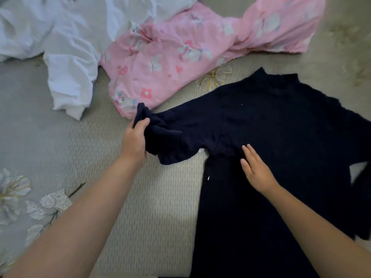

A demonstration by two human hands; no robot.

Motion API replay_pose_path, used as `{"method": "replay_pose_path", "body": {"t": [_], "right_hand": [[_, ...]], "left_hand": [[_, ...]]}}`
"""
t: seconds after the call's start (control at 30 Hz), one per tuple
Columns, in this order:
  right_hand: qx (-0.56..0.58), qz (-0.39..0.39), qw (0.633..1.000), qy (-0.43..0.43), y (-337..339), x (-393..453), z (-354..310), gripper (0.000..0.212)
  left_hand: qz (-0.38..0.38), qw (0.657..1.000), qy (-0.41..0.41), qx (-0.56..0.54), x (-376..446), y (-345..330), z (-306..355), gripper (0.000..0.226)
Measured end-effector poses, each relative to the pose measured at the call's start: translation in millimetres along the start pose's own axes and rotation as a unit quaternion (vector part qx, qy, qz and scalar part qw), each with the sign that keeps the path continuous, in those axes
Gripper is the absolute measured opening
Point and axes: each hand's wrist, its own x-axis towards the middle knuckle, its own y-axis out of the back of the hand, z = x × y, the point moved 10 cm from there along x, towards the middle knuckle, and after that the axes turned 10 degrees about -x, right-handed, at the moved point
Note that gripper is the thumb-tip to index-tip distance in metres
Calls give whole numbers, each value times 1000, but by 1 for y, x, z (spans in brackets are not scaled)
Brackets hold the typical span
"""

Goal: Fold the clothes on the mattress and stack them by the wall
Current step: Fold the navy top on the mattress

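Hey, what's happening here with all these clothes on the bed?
A person is folding laundry on a mattress. A dark navy top lies spread out flat. The left hand has the end of its sleeve bunched in its grip, while the right hand rests flat on the body of the top. A pink printed garment and some white clothes lie crumpled beyond it, not yet folded.

No readable text, labels, brands or numbers anywhere. Pink garment (170, 57) carries printed bears, hearts and flowers only, no lettering. Dark garment (271, 137) shows a tiny pale fleck and a small tag-like bit near its side seam, too small to read.
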Motion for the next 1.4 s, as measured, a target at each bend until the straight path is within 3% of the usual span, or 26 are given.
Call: {"method": "replay_pose_path", "body": {"t": [0.13, 0.2, 0.27, 0.33, 0.4, 0.5, 0.6, 0.63, 0.7, 0.77, 0.83, 0.97, 1.03, 1.07, 1.17, 1.23, 1.33, 1.4], "right_hand": [[119, 71, 987, -81, 39, -34, 85, 47], [203, 116, 962, -137, 59, -53, 136, 46], [279, 140, 932, -185, 70, -71, 186, 45], [333, 151, 902, -227, 76, -86, 230, 44], [339, 151, 894, -252, 80, -94, 264, 42], [308, 146, 905, -255, 91, -88, 294, 40], [275, 152, 922, -227, 106, -59, 295, 49], [273, 158, 922, -223, 111, -47, 293, 56], [274, 174, 916, -236, 121, -25, 292, 67], [298, 182, 897, -273, 123, -8, 299, 72], [351, 189, 867, -298, 123, 3, 303, 66], [242, 252, 912, -214, 161, 9, 284, 32], [193, 294, 919, -180, 181, 5, 278, 23], [177, 305, 918, -181, 186, 3, 280, 24], [155, 291, 916, -229, 185, 2, 293, 29], [111, 258, 928, -245, 176, 7, 295, 28], [18, 202, 936, -287, 161, 12, 294, 29], [-58, 187, 918, -345, 157, 8, 297, 34]], "left_hand": [[-97, 995, 20, 8, -29, -132, -36, 18], [-189, 978, 84, -3, -53, -210, -74, 22], [-303, 932, 188, 65, -92, -276, -132, 33], [-367, 869, 257, 210, -125, -308, -198, 58], [-330, 840, 242, 357, -125, -302, -243, 65], [-241, 818, 64, 519, -100, -276, -245, 58], [-186, 705, -135, 671, -88, -249, -216, 51], [-163, 670, -178, 702, -84, -241, -207, 50], [-121, 630, -217, 736, -77, -224, -194, 52], [-73, 615, -218, 754, -68, -207, -182, 56], [-28, 623, -195, 757, -55, -188, -169, 60], [14, 654, -136, 744, -32, -158, -149, 47], [2, 659, -147, 737, -26, -157, -141, 37], [-22, 650, -179, 738, -27, -163, -138, 33], [-121, 578, -302, 748, -36, -180, -129, 25], [-126, 547, -318, 764, -32, -168, -125, 25], [-111, 497, -168, 844, -18, -131, -148, 32], [-123, 473, -41, 871, -14, -107, -169, 38]]}}
